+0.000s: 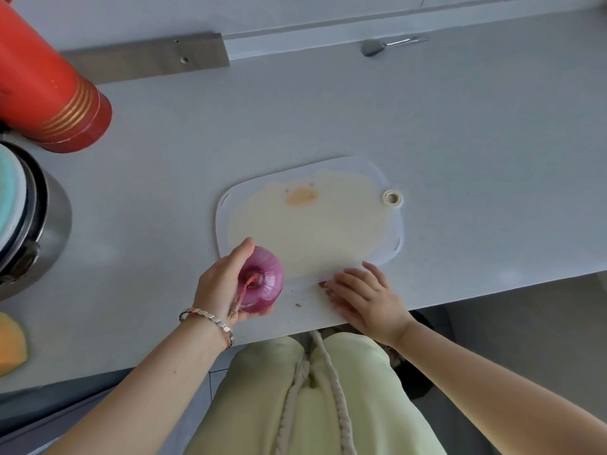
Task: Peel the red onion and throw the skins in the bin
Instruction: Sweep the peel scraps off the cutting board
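At counter [476, 152] edge, left hand [220, 284] grips onion [264, 280].

bare forearms | silver link bracelet [207, 318], left wrist | pale yellow-green trousers [312, 405] | braided cream drawstring [331, 382]

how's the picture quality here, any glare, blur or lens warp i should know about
Head view: soft, even light, faint shadows; a small highlight on the onion in the left hand; the wide lens bows the counter edge and stretches the red flask at far left; whole frame slightly soft, the spoon at the back most.
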### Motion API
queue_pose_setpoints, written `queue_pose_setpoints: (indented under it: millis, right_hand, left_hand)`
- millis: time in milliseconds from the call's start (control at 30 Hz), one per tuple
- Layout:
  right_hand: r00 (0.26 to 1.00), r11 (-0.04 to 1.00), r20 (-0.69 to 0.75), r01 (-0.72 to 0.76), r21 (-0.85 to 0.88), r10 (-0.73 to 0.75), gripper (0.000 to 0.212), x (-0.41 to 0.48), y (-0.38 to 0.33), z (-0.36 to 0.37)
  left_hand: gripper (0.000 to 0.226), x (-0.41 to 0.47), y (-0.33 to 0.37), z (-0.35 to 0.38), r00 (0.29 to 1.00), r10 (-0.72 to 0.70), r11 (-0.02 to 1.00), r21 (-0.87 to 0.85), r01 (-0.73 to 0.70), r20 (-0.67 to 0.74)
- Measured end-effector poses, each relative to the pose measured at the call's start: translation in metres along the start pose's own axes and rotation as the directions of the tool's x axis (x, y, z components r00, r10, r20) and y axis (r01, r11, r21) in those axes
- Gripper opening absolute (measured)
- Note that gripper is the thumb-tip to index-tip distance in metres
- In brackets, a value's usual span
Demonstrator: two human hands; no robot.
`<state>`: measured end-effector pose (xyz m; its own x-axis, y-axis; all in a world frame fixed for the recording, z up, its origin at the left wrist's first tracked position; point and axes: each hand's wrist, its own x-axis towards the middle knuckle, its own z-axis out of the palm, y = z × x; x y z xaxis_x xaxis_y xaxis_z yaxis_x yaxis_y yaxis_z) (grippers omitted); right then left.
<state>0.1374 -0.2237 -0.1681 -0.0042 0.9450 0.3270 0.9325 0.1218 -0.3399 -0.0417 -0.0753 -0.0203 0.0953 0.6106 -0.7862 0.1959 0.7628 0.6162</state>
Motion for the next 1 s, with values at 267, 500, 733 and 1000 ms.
queue_pose_setpoints:
  millis: [267, 500, 733, 1000]
  right_hand:
    - [0.846, 0.85, -0.086, -0.524, 0.046, 0.526, 0.051, -0.007, -0.034, 0.009]
    - [0.872, 0.882, -0.146, -0.47, 0.023, 0.468, 0.038, 0.008, -0.053, 0.03]
    - [0.942, 0.951, -0.166, -0.305, -0.057, 0.292, 0.035, 0.018, -0.036, 0.025]
    - [0.984, 0.977, -0.067, -0.171, -0.13, 0.164, 0.044, 0.037, -0.015, 0.019]
  left_hand:
    - [0.035, 0.006, -0.004, -0.002, 1.0, -0.014, 0.998, 0.065, 0.013, 0.001]
    - [0.031, 0.009, -0.001, -0.003, 0.999, -0.036, 0.994, 0.107, 0.032, 0.038]
    - [0.042, 0.008, 0.011, -0.002, 0.992, -0.017, 0.988, 0.154, -0.003, 0.129]
    - [0.039, 0.013, 0.012, 0.002, 0.977, -0.039, 0.963, 0.267, -0.018, 0.208]
